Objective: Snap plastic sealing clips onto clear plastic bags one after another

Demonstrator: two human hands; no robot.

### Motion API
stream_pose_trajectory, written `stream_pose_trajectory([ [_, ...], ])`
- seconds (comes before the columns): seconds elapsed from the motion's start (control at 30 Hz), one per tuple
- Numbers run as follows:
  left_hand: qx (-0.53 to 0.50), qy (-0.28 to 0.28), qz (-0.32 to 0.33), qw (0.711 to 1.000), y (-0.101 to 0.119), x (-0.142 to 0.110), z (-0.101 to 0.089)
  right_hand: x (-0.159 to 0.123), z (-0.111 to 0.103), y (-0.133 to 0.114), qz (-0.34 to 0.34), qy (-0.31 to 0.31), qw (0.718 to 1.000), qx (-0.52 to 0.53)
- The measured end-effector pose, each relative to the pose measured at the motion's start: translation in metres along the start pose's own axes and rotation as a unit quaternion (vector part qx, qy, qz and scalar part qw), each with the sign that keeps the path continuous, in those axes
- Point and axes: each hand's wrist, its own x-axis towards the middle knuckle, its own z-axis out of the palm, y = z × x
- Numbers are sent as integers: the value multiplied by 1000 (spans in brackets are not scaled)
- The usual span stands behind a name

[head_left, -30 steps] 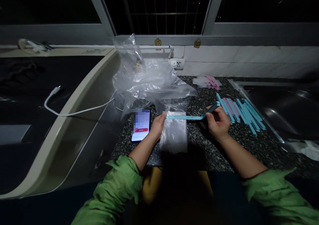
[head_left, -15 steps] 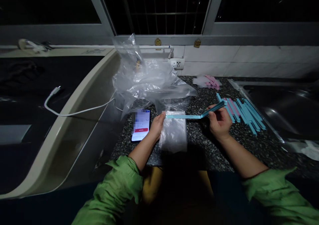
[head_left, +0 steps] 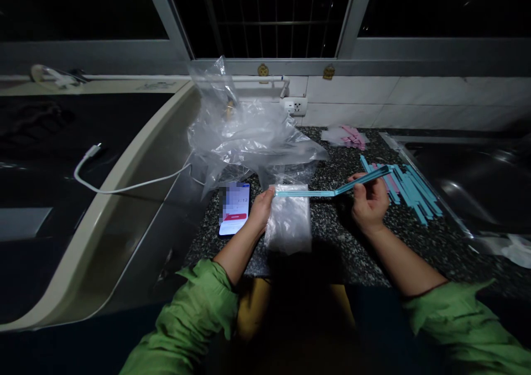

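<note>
A long light blue folded strip (head_left: 305, 194) stretches between my two hands above the counter, with a crease in its middle. My left hand (head_left: 261, 210) pinches its left end, beside a stack of clear plastic bags (head_left: 289, 225). From the crease, the right half slopes upward to the right. My right hand (head_left: 370, 204) is closed on that half, thumb in front and fingers partly hidden behind it. Just beyond my right hand lies a pile of blue strips (head_left: 417, 195) with pink ones (head_left: 390, 180) among them.
A lit phone (head_left: 234, 220) lies left of the bags. Crumpled clear plastic (head_left: 253, 134) sits at the back. Small pink pieces (head_left: 353, 137) lie near the wall. A metal sink (head_left: 477, 181) is at right, and a dark-topped appliance (head_left: 112, 198) with a white cable (head_left: 124, 191) at left.
My right hand has shifted slightly right along the strip. The strip's right half now slopes less steeply and reaches further right. My left hand has stayed in place.
</note>
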Motion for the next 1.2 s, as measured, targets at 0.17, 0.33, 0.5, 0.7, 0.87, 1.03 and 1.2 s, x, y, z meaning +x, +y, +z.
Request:
stream_pose_trajectory([
  [0.17,4,2,4,1000,0,0,0,0,0,2,-1,-2,1000,13],
  [0.33,5,0,1,1000,0,1,-1,1,1,4,10,12,1000,15],
  [0.5,15,5,-2,1000,1,0,-1,2,1,0,25,27,999,9],
  [0.7,8,0,9,1000,-1,1,-2,3,1,1,32,38,999,21],
  [0.87,20,11,9,1000,1,1,-2,3,1,6,31,39,998,40],
  [1.03,19,24,13,999,3,0,-3,4,1,10,35,46,998,36],
  [1.2,19,26,5,999,5,-2,-1,5,1,13,42,52,997,43],
])
